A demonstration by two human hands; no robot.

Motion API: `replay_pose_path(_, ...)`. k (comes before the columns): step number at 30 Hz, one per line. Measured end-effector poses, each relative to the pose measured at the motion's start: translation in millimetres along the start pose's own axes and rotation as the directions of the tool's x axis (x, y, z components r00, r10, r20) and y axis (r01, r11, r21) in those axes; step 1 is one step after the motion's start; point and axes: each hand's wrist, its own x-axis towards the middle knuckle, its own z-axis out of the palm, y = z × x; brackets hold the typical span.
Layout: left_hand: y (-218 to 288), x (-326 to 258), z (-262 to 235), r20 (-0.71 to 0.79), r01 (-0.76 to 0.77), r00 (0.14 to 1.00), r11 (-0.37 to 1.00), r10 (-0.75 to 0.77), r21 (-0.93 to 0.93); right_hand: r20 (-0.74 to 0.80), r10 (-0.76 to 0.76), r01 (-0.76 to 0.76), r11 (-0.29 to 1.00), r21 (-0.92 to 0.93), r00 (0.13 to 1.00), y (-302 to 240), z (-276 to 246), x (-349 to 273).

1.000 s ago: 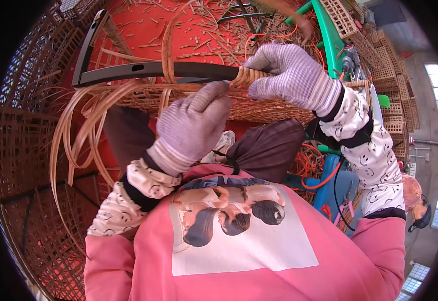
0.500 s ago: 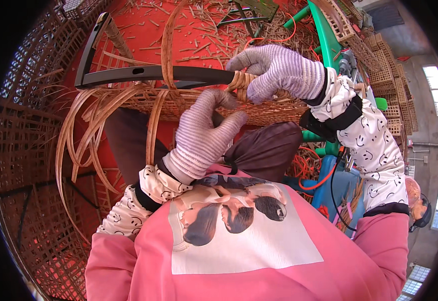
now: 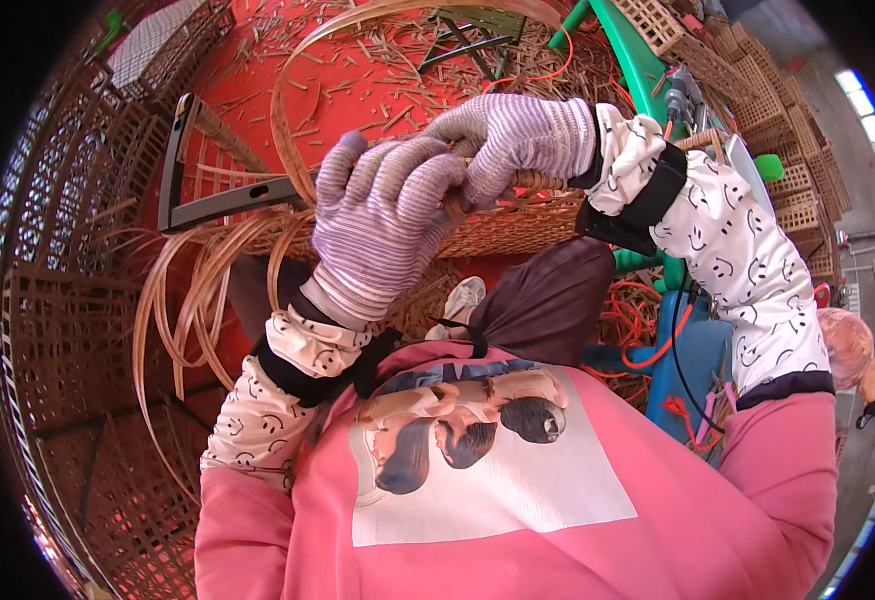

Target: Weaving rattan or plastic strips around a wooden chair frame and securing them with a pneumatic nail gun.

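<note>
Frame centre-top: left hand (image 3: 382, 215) in striped knit glove, fingers curled shut on rim of woven rattan panel (image 3: 517, 225). Right hand (image 3: 517, 135) just beside, touching it, fingers closed around same rim. Panel across the lap, mid-frame. Loose rattan strips (image 3: 192, 290) looping left of it; dark metal frame (image 3: 212, 205) upper left. Red floor (image 3: 357, 80) littered with cane offcuts. Green frame (image 3: 637, 60) upper right.

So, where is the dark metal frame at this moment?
In the head view, the dark metal frame lies left of the left hand, above the loose rattan strips.
</note>
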Motion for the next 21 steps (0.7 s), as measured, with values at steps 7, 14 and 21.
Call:
replay_pose_path(7,-12.0,8.7,-1.7,0.021,-0.181,0.983,0.983,0.181,-0.018,0.124,0.0,-0.018,0.99,0.138,0.992,10.8,-6.4,8.0)
replay_pose_path(14,-18.5,8.8,1.2,0.014,-0.246,0.969,0.969,0.246,-0.001,0.16,-0.009,-0.032,0.967,0.252,0.987,11.6,-6.5,14.2)
replay_pose_path(21,-21.9,15.2,2.4,0.027,-0.268,0.963,0.963,0.269,-0.011,0.082,-0.083,0.082,0.997,0.004,0.993,13.9,-15.4,16.2)
